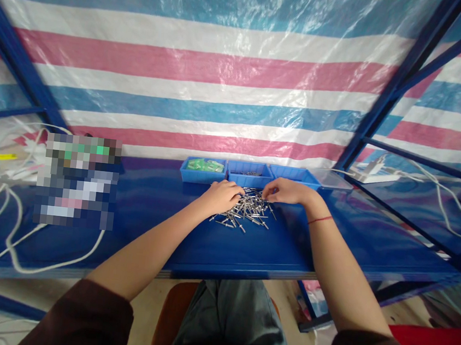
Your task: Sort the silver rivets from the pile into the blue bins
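Note:
A loose pile of silvery blind rivets (248, 210) lies on the blue tabletop in front of me. My left hand (225, 195) rests at the pile's left edge, palm down, its fingers curled together over the rivets; what they hold, if anything, is hidden. On the opposite edge, my right hand (285, 192) is closed in a pinch with fingertips down at the rivets. Whatever sits between those fingertips is too small to make out. Directly behind the pile, a middle blue bin (233, 179) contains some small metal pieces like the rivets.
A left blue bin (201, 177) holds green packets (205, 165). To the right stand another blue bin (296, 175) and a clear lid (334, 179). White cables (16, 227) trail over the left side beside a blurred-out patch. Blue frame posts (390, 96) flank the table (144, 207).

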A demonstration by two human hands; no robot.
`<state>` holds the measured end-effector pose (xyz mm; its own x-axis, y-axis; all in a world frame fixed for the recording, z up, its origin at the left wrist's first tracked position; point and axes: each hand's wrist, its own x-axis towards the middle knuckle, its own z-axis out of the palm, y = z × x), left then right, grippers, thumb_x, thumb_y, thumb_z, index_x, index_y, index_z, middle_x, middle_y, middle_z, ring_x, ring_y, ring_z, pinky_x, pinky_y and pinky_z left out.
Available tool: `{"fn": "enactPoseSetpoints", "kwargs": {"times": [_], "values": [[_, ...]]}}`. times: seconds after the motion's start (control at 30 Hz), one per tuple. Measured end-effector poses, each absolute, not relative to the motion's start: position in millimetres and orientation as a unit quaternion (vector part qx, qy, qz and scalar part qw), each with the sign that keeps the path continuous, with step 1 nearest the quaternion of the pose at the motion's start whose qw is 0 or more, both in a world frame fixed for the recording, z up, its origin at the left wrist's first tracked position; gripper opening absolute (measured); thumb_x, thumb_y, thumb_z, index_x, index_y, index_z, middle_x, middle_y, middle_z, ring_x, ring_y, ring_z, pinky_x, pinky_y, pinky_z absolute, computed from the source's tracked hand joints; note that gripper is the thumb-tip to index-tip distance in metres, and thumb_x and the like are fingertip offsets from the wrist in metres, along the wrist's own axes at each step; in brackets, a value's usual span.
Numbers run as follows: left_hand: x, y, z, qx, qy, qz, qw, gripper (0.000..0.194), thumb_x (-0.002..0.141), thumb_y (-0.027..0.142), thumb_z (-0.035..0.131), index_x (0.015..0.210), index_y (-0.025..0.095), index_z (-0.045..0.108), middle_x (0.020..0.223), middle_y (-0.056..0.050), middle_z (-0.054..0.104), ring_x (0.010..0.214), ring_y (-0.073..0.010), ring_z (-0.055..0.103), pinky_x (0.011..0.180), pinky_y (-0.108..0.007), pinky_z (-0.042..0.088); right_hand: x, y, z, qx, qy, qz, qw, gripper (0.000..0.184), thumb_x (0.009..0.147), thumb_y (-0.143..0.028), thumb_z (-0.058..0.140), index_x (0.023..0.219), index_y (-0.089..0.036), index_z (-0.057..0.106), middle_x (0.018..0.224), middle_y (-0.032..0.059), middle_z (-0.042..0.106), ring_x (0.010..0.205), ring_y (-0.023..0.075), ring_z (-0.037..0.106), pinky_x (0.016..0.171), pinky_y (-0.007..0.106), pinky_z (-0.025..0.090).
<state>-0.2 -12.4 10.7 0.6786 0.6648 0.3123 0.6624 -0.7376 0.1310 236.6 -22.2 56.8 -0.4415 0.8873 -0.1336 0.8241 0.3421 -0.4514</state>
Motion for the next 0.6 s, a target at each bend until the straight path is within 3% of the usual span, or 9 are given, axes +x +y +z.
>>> {"fn": "enactPoseSetpoints", "kwargs": {"times": [0.23, 0.33, 0.5, 0.6], "values": [[-2.3, -20.0, 16.6, 0.918, 0.348, 0.191, 0.027, 0.028, 0.093, 0.033, 0.044, 0.104, 0.024, 0.068, 0.107, -0.007, 0.064, 0.103, -0.0249, 0.055, 0.089, -0.041, 0.041, 219.9, -33.4, 60.7, -0.503, -0.82, 0.274, 0.019, 0.019, 0.065, -0.023, 0.059, 0.077, -0.017, 0.072, 0.071, 0.0015, 0.068, 0.066, 0.0151, 0.058, 0.059, 0.024, 0.041], [-1.4, -22.5, 18.2, 0.921, 0.346, 0.179, 0.024, 0.029, 0.093, 0.034, 0.044, 0.105, 0.024, 0.068, 0.11, -0.007, 0.063, 0.104, -0.0254, 0.055, 0.088, -0.042, 0.042, 218.3, -31.2, 57.3, -0.519, -0.816, 0.255, 0.014, 0.024, 0.064, -0.027, 0.064, 0.085, -0.016, 0.071, 0.072, 0.0021, 0.068, 0.065, 0.015, 0.058, 0.056, 0.024, 0.04], [-0.3, -25.2, 19.7, 0.923, 0.347, 0.167, 0.024, 0.028, 0.092, 0.033, 0.045, 0.105, 0.023, 0.068, 0.111, -0.007, 0.063, 0.105, -0.0268, 0.054, 0.088, -0.044, 0.042, 218.2, -26.1, 52.3, -0.515, -0.829, 0.217, 0.032, 0.026, 0.072, -0.036, 0.062, 0.084, -0.015, 0.072, 0.072, 0.0042, 0.068, 0.065, 0.0152, 0.057, 0.057, 0.025, 0.039], [0.0, -26.1, 19.3, 0.923, 0.344, 0.168, 0.025, 0.028, 0.092, 0.034, 0.045, 0.105, 0.024, 0.067, 0.111, -0.007, 0.063, 0.105, -0.027, 0.054, 0.088, -0.044, 0.042, 219.3, -26.4, 52.6, -0.511, -0.83, 0.217, 0.058, 0.022, 0.072, -0.03, 0.059, 0.084, -0.015, 0.071, 0.073, 0.0041, 0.069, 0.067, 0.0154, 0.058, 0.059, 0.025, 0.041]]}}
